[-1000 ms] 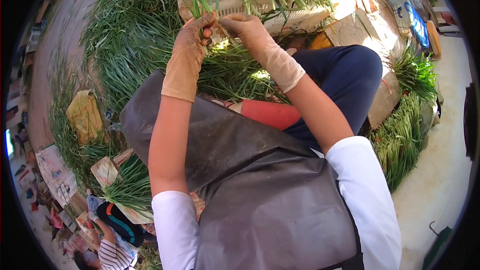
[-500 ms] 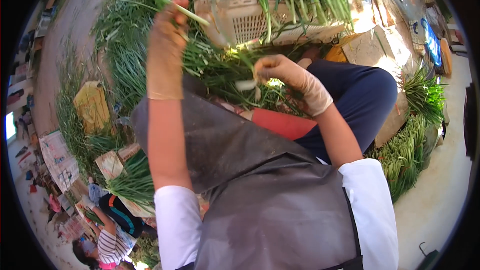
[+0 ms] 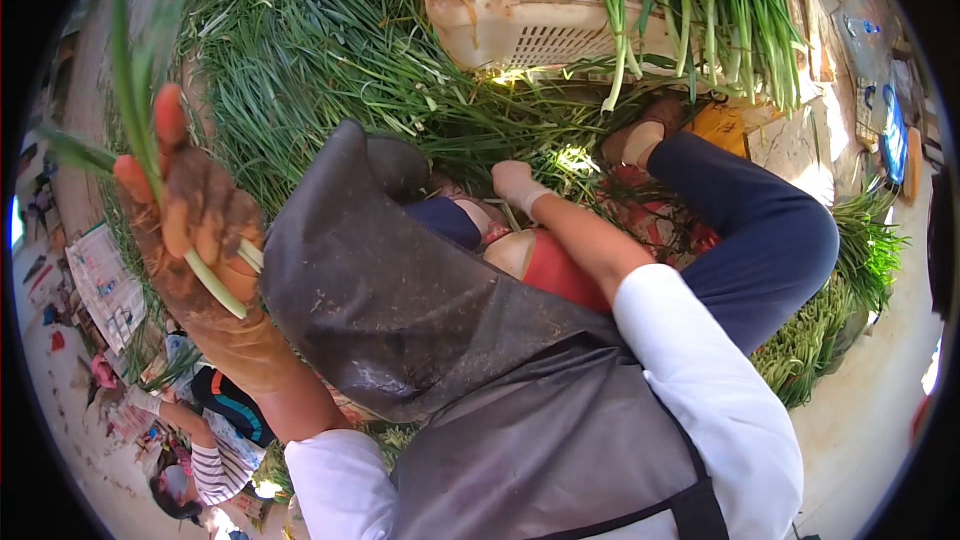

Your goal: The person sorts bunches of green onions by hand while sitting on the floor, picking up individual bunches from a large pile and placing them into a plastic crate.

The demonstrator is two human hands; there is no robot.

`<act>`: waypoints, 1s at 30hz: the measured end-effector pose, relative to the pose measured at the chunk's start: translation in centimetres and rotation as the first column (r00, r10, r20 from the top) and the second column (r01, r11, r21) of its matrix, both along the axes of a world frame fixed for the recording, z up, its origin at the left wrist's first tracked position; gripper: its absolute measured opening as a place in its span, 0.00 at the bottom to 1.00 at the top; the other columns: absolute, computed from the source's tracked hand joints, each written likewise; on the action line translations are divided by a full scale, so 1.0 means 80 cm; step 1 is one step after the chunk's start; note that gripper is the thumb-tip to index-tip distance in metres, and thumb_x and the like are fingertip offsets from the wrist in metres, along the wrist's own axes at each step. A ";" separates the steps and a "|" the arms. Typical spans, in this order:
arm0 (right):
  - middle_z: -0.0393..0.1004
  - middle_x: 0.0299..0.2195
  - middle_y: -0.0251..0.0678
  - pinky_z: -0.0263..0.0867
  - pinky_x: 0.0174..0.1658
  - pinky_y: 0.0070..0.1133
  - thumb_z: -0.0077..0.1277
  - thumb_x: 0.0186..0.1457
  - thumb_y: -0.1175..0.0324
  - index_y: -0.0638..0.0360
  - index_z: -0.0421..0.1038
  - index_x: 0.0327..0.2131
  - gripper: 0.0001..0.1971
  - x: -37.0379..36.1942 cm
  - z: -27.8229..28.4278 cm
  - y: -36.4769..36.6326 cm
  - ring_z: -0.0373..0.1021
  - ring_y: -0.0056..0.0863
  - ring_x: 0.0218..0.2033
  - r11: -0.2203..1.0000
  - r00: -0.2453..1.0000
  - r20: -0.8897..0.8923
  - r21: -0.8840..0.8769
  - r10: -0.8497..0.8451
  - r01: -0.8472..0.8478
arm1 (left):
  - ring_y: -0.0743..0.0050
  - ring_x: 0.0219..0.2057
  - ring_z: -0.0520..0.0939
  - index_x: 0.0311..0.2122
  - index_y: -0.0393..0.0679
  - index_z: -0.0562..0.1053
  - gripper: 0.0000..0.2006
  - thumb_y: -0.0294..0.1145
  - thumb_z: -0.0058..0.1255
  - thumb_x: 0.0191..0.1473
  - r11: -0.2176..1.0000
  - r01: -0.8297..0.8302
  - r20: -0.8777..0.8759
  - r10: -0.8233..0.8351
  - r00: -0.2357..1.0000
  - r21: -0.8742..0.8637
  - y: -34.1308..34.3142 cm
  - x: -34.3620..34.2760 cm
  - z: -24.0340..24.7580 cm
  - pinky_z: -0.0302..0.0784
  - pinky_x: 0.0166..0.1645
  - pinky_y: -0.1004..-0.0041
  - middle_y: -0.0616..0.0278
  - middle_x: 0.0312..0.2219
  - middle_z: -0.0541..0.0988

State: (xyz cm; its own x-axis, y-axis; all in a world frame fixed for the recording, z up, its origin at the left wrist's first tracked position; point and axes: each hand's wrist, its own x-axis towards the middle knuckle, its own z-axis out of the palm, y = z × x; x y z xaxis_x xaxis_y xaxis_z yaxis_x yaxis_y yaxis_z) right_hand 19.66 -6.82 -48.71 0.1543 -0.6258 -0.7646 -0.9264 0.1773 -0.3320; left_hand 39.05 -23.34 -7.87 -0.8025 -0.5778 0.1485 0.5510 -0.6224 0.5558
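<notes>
My left hand [image 3: 195,205], in a soiled thin glove with bare fingertips showing, is raised at the left with its palm up. Across its fingers it grips a couple of green onions [image 3: 213,282], pale stems pointing toward me and blurred green leaves pointing away. My right hand [image 3: 517,185], also gloved, is low between my legs, just over the loose greens on the ground. Its fingers look curled in, and whatever they may hold is hidden. A large heap of green onion leaves [image 3: 300,70] spreads ahead of my left knee.
An upturned-looking plastic crate [image 3: 520,5] stands ahead, with trimmed green onions [image 3: 715,20] draped over its right side. Bundled greens [image 3: 815,335] lie beside my right leg. A dark apron [image 3: 400,290] covers my lap. Another person [image 3: 215,460] sits at the lower left.
My left hand has swung left and toward me with the green onions, its palm now turned up. My right hand has dropped lower and slightly left. The view has shifted.
</notes>
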 end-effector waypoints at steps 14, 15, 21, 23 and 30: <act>0.70 0.22 0.27 0.53 0.20 0.10 0.48 0.50 0.63 0.59 0.67 0.28 0.10 -0.069 0.408 -0.064 0.59 0.10 0.17 0.828 0.283 0.790 0.451 -0.544 0.333 | 0.91 0.12 0.57 0.35 0.39 0.69 0.13 0.39 0.49 0.51 0.809 -0.566 0.637 0.354 0.685 0.159 0.135 -0.057 -0.019 0.51 0.17 0.88 0.75 0.14 0.61; 0.70 0.21 0.26 0.52 0.20 0.10 0.48 0.50 0.63 0.59 0.67 0.28 0.09 -0.066 0.423 -0.055 0.58 0.10 0.17 0.807 0.197 0.821 0.428 -0.535 0.407 | 0.91 0.12 0.57 0.33 0.39 0.69 0.13 0.40 0.49 0.51 0.810 -0.557 0.628 0.338 0.701 0.186 0.151 -0.059 -0.022 0.51 0.17 0.88 0.75 0.15 0.63; 0.66 0.18 0.23 0.52 0.20 0.09 0.51 0.50 0.63 0.58 0.66 0.27 0.09 -0.039 0.476 -0.015 0.59 0.09 0.16 0.699 0.023 0.922 0.277 -0.386 0.659 | 0.87 0.11 0.60 0.35 0.39 0.69 0.12 0.35 0.51 0.49 0.877 -0.480 0.640 0.376 0.670 -0.013 0.207 -0.093 -0.019 0.49 0.15 0.86 0.61 0.23 0.74; 0.68 0.21 0.26 0.57 0.24 0.10 0.50 0.51 0.64 0.62 0.68 0.30 0.10 -0.036 0.474 -0.002 0.62 0.12 0.20 0.695 0.018 0.921 0.282 -0.390 0.662 | 0.88 0.11 0.59 0.36 0.39 0.69 0.12 0.35 0.51 0.49 0.907 -0.421 0.678 0.315 0.664 -0.009 0.211 -0.088 -0.033 0.49 0.15 0.86 0.62 0.22 0.74; 0.71 0.30 0.43 0.65 0.34 0.29 0.47 0.49 0.52 0.63 0.66 0.38 0.22 -0.095 0.392 -0.004 0.69 0.41 0.32 0.173 0.742 0.334 -0.840 -0.581 0.514 | 0.84 0.17 0.67 0.37 0.36 0.68 0.15 0.36 0.52 0.48 0.899 -0.435 0.473 0.405 0.783 -0.050 0.168 -0.081 -0.016 0.63 0.23 0.83 0.68 0.20 0.71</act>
